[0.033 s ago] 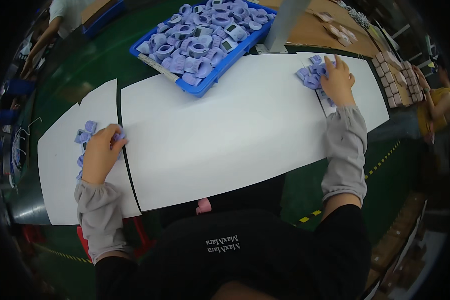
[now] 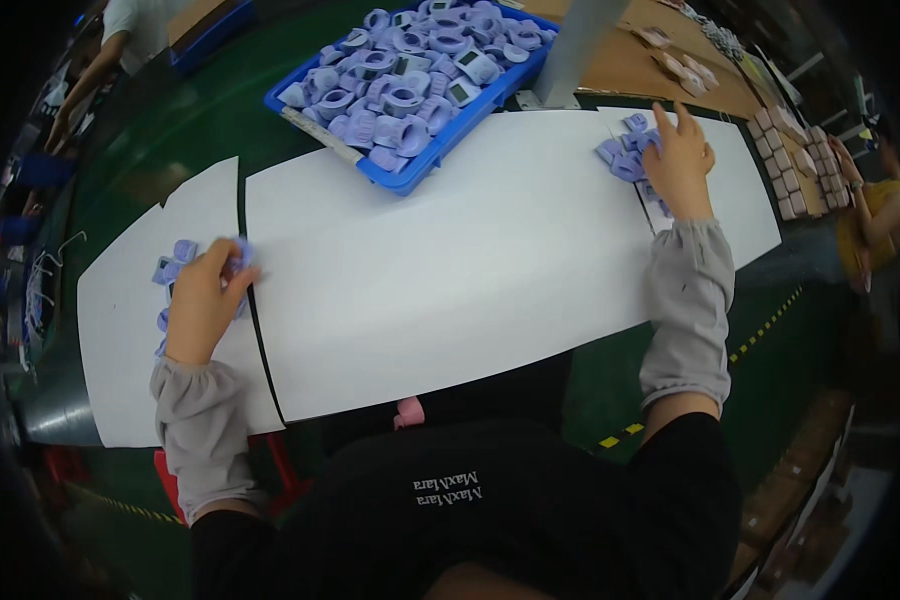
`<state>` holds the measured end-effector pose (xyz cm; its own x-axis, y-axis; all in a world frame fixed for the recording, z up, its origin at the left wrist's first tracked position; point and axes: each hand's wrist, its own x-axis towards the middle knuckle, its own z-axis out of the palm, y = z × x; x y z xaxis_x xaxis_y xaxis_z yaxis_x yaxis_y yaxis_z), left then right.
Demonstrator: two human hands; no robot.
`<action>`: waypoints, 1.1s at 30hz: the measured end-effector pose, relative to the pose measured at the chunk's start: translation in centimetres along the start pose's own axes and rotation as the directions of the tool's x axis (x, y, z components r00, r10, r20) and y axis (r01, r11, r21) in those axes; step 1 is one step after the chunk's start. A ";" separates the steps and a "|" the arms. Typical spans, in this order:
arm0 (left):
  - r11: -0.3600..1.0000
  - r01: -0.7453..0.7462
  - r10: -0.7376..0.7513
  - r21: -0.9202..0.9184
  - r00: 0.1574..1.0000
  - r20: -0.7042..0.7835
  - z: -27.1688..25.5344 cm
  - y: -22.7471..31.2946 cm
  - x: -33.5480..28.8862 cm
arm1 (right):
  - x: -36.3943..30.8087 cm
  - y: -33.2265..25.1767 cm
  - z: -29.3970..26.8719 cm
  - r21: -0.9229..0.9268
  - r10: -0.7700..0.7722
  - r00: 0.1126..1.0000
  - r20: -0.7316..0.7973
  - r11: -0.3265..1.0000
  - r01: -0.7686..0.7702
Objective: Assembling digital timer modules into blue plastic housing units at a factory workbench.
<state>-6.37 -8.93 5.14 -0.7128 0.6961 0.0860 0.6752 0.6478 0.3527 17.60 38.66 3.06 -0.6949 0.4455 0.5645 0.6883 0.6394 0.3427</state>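
On the left of the white work surface (image 2: pixel 440 260), my left hand (image 2: pixel 198 300) pinches a lavender watch-like plastic piece (image 2: pixel 242 253) between thumb and fingers. Similar lavender pieces (image 2: pixel 183 251) lie beside and partly under that hand; a grey display shows on at least one. Far to the right, my right hand (image 2: pixel 684 170) hovers over or rests at the edge of another small pile of lavender pieces (image 2: pixel 625 160). Its fingers are spread, with the thumb side close to the pile; contact there is hard to make out.
A blue tray (image 2: pixel 402 185) heaped with lavender pieces stands at the back edge, next to a grey metal post (image 2: pixel 575 50). Stacked pinkish boxes (image 2: pixel 785 165) stand at the far right, near another person (image 2: pixel 880 210). A second person's arm (image 2: pixel 95 75) shows far left.
The piece in my left fingers has lifted slightly. My right fingers have shifted a little. The whole view has moved marginally; the tray and piles otherwise look the same.
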 end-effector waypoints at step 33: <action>-0.101 -0.053 0.065 -0.993 0.996 -0.060 8.8 7.9 2.7 | -4.0 -21.1 -9.5 0.897 -0.450 0.892 0.036 -0.379 -0.228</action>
<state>-1.34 0.78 -0.02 -0.6771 0.7174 0.1642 -0.2193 -0.4097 0.8855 7.85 17.42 0.71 -0.9375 0.1321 0.3220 -0.2894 0.2182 -0.9320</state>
